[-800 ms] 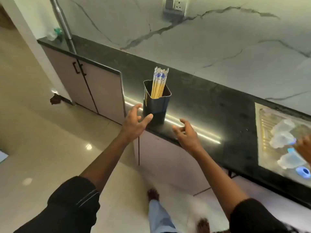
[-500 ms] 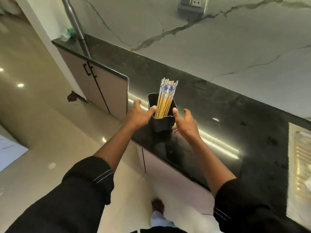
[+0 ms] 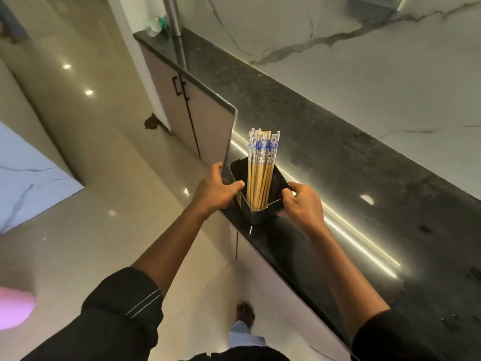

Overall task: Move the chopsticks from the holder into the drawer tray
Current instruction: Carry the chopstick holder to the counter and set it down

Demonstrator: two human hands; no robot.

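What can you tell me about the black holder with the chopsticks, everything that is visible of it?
The holder is a dark, glossy container with an open top and rounded corners; it looks like metal or plastic. It stands upright at the front edge of the black countertop. A bundle of chopsticks, wooden-looking with white and blue patterned tops, stands inside, leaning toward its near corner. The left hand grips its left side, thumb over the rim, and the right hand holds its right side.

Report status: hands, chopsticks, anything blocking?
Both hands on holder: left hand, right hand. Chopsticks upright inside, none out. Holder at countertop edge. Drawer tray not in view.
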